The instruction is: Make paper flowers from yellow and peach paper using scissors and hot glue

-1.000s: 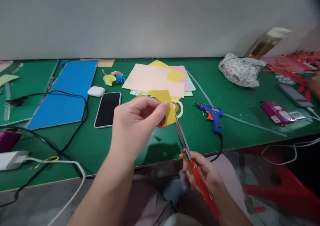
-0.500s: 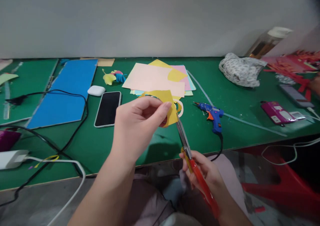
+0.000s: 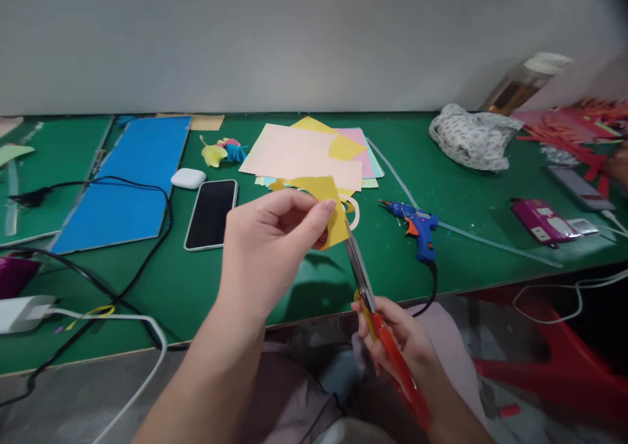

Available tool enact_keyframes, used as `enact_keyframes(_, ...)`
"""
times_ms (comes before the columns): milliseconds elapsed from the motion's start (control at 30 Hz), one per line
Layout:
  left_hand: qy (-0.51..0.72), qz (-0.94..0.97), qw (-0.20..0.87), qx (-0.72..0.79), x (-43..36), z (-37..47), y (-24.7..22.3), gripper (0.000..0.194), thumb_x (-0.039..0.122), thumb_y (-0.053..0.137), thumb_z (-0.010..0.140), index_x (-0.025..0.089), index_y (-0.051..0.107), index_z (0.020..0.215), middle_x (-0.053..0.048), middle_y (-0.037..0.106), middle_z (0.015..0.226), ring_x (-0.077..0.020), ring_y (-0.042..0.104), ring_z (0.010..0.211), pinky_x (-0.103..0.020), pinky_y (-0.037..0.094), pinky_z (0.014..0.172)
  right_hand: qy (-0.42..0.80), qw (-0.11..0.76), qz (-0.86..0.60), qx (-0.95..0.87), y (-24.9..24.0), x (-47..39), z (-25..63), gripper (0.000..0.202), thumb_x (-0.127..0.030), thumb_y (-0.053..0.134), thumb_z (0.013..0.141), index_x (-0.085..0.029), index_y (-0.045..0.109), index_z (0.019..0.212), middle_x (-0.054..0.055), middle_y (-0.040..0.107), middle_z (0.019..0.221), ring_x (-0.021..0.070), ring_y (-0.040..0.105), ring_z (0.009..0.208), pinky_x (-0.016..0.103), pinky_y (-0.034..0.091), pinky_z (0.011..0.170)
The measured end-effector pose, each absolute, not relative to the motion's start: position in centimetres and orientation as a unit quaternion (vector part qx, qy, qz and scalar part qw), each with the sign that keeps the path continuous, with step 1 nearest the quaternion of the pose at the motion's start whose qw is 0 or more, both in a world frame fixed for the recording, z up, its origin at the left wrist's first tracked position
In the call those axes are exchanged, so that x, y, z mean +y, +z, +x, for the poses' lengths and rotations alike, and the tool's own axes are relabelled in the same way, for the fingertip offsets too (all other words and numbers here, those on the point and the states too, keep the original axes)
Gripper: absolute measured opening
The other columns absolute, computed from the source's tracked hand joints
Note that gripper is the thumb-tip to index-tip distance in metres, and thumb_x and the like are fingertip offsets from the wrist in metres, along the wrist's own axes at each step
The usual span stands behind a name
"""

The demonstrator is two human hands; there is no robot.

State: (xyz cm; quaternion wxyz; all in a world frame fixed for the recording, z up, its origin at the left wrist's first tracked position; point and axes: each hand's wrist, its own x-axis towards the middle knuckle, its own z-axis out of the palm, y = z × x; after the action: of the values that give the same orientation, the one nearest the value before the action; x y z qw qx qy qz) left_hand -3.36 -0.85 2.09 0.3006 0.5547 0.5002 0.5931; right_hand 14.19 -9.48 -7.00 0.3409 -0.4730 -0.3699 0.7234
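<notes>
Between its thumb and fingers my left hand (image 3: 275, 235) pinches a piece of yellow paper (image 3: 336, 227), raised above the green table (image 3: 314, 293). My right hand (image 3: 397, 333) is wrapped round the red handles of the scissors (image 3: 362, 271). Their blades point up and away, with the tips at the paper's right edge; whether they grip the paper I cannot tell. Behind the yellow paper lies a stack of coloured paper sheets (image 3: 294, 153), pale pink on top. A pale paper ring (image 3: 356, 212) shows just beyond the paper's right edge.
To the right lies a blue glue gun (image 3: 417, 225) with a glue stick trailing from it. A phone (image 3: 210, 215), a white earphone case (image 3: 188, 178), a blue board (image 3: 132, 182) and black cables (image 3: 118, 293) are on the left. A patterned cloth bundle (image 3: 473, 136) lies at back right.
Almost nothing differs. The yellow paper has shifted very slightly against the scissor tips, and both hands keep their hold.
</notes>
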Motion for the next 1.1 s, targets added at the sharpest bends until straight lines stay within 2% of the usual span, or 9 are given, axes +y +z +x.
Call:
enact_keyframes(200,0.591,0.556,0.298,0.503,-0.9,-3.3,2.3,0.016,0.023,0.066,0.073,0.017,0.062,0.059,0.005,0.058,0.047,-0.005,0.054,0.041,-0.012,0.047,0.041,0.714,0.359,-0.479,-0.363,-6.3,-9.6,14.0,0.04,-0.048,0.063,0.073,-0.017,0.058,0.098,-0.001,0.054,0.067,0.0051,0.041,0.045,0.018,0.034,0.04)
enact_keyframes(333,0.59,0.552,0.294,0.51,-0.9,-3.2,2.3,0.016,0.022,0.066,0.073,0.017,0.063,0.058,0.005,0.059,0.048,-0.0051,0.055,0.041,-0.012,0.047,0.041,0.718,0.354,-0.477,-0.364,-6.4,-9.6,13.9,0.04,-0.04,0.072,0.066,-0.018,0.058,0.098,-0.003,0.054,0.066,0.0046,0.04,0.044,0.018,0.033,0.04)
enact_keyframes(533,0.593,0.547,0.31,0.503,-0.9,-3.3,2.3,0.015,0.024,0.067,0.073,0.018,0.063,0.06,0.006,0.058,0.048,-0.0041,0.055,0.041,-0.011,0.046,0.042,0.717,0.367,-0.489,-0.335,-5.8,-9.6,13.7,0.035,-0.043,0.066,0.071,-0.018,0.059,0.095,-0.003,0.053,0.064,0.0042,0.039,0.042,0.017,0.029,0.037)
enact_keyframes(933,0.575,0.555,0.318,0.509,-1.0,-3.3,2.3,0.014,0.025,0.066,0.073,0.018,0.063,0.061,0.005,0.06,0.05,-0.0053,0.055,0.043,-0.013,0.046,0.043,0.709,0.367,-0.498,-0.339,-5.7,-9.4,13.4,0.036,-0.032,0.069,0.065,-0.017,0.059,0.097,-0.004,0.052,0.062,0.0048,0.039,0.043,0.018,0.032,0.04)
enact_keyframes(1100,0.561,0.56,0.322,0.518,-1.2,-3.0,2.3,0.015,0.024,0.065,0.074,0.018,0.062,0.06,0.004,0.059,0.049,-0.0065,0.055,0.043,-0.015,0.047,0.043,0.699,0.375,-0.495,-0.354,-6.0,-9.5,13.5,0.037,-0.032,0.069,0.065,-0.02,0.059,0.098,-0.003,0.051,0.068,0.0062,0.042,0.048,0.018,0.031,0.041)
